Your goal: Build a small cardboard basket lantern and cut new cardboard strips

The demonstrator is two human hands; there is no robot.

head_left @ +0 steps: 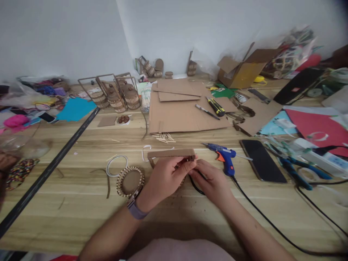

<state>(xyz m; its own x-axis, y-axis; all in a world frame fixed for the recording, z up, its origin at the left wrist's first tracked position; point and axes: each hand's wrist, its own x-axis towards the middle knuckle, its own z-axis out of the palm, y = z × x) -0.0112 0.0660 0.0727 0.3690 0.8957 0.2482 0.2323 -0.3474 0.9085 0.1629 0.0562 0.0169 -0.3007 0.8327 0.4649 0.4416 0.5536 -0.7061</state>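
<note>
My left hand point(168, 177), with a watch on its wrist, is closed on a bent brown cardboard strip point(171, 153) shaped like a basket handle. Close against it, my right hand point(210, 177) has its fingers pinched at the strip's right end; the exact grip is partly hidden. A striped rim shows in a small gap beneath my hands, mostly covered. Left of my left wrist sits a small round basket point(130, 182) with a striped stick wall and cardboard base. A blue glue gun point(224, 155) lies right of my right hand.
Beyond my hands are small sticks point(164, 137), cardboard sheets point(174, 117), a utility knife point(215, 106) and a pen point(207, 112). Handled baskets point(116, 98) stand back left. A phone point(262, 160), pliers point(295, 172) and a power strip point(323, 156) lie right. Another person's hand point(7, 161) is far left.
</note>
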